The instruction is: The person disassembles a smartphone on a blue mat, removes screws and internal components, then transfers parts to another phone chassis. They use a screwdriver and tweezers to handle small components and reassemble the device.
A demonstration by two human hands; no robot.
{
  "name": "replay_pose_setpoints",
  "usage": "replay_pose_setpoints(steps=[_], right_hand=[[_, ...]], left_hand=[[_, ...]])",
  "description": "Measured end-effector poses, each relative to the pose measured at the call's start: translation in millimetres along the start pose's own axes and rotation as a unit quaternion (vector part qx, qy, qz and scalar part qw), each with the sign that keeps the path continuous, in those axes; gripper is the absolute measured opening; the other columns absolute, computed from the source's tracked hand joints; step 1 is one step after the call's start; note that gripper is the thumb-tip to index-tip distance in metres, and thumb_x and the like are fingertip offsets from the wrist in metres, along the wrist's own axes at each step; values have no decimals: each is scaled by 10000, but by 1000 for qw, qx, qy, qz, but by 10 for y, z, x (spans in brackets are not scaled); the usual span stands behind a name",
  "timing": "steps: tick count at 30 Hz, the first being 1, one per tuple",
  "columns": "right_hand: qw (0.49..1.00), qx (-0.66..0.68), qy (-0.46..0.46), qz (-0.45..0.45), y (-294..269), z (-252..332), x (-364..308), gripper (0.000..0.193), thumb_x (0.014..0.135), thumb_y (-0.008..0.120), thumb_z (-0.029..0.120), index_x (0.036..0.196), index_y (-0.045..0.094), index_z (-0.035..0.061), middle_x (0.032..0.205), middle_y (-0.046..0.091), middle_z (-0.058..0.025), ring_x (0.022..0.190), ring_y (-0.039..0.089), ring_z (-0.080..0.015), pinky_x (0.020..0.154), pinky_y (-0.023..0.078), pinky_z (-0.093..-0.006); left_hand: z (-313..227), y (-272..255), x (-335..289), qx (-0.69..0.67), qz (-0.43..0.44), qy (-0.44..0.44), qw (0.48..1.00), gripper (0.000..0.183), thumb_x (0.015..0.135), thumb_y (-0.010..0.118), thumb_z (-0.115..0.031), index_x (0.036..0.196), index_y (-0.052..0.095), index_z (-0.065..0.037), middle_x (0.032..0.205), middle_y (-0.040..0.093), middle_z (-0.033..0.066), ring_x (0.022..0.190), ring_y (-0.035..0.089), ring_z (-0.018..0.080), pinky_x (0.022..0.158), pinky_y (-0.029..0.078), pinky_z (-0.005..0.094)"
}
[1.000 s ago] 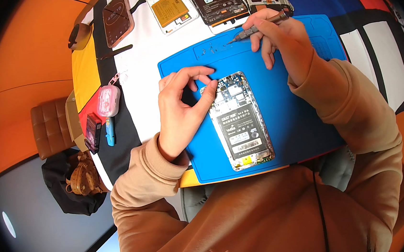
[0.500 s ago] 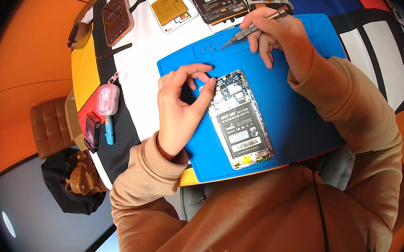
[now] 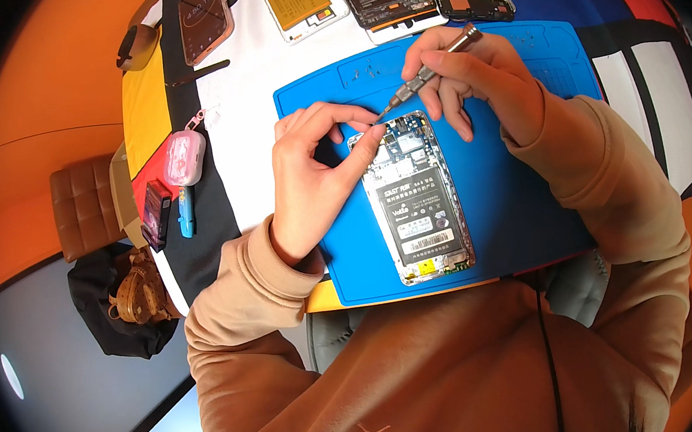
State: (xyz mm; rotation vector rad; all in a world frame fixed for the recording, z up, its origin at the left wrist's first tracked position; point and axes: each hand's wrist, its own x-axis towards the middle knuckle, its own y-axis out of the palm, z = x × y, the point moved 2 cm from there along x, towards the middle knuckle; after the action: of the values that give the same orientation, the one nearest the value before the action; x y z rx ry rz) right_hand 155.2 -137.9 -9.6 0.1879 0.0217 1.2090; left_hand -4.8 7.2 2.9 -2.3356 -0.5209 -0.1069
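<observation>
An opened phone point(image 3: 415, 202) lies on the blue work mat point(image 3: 517, 193), its circuit board at the far end and a black battery below. My left hand point(image 3: 313, 165) is closed at its far left corner, thumb over the edge and index finger beside it; the corner itself is hidden. In my right hand point(image 3: 474, 77) is a grey metal screwdriver point(image 3: 419, 84), slanting down to the left. The tip of the screwdriver comes down at the phone's far edge, right by my left fingertips. Whether a screw sits on that tip is too small to tell.
Small screws point(image 3: 366, 73) lie in the mat's far left recess. Beyond the mat are several opened phones, one with a gold battery point(image 3: 297, 2). To the left are a phone with a lit screen point(image 3: 206, 21), a pink case point(image 3: 185, 158) and a blue pen point(image 3: 187, 211).
My right hand has brought the screwdriver from the mat's far recess down to the phone's far edge. My left index finger has come closer to the thumb, near the tip.
</observation>
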Motion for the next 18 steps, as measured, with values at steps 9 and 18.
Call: replay_pose_setpoints(steps=[9, 18], right_hand=[[1000, -4, 7, 5, -19, -16, 9, 385, 981, 484, 354, 1049, 607, -5, 558, 583, -94, 580, 596, -110, 434, 384, -209], [1000, 7, -14, 5, -38, -83, 14, 376, 986, 494, 355, 1052, 615, 5, 623, 592, -103, 512, 583, -112, 427, 388, -206]], left_hand=[[5, 0, 1, 7, 3, 1, 1000, 101, 789, 764, -176, 841, 711, -107, 749, 622, -3, 726, 486, 152, 812, 345, 302], [6, 3, 0, -5, -2, -1, 1000, 99, 795, 762, -180, 840, 716, -105, 751, 625, 4, 726, 486, 153, 806, 343, 305]])
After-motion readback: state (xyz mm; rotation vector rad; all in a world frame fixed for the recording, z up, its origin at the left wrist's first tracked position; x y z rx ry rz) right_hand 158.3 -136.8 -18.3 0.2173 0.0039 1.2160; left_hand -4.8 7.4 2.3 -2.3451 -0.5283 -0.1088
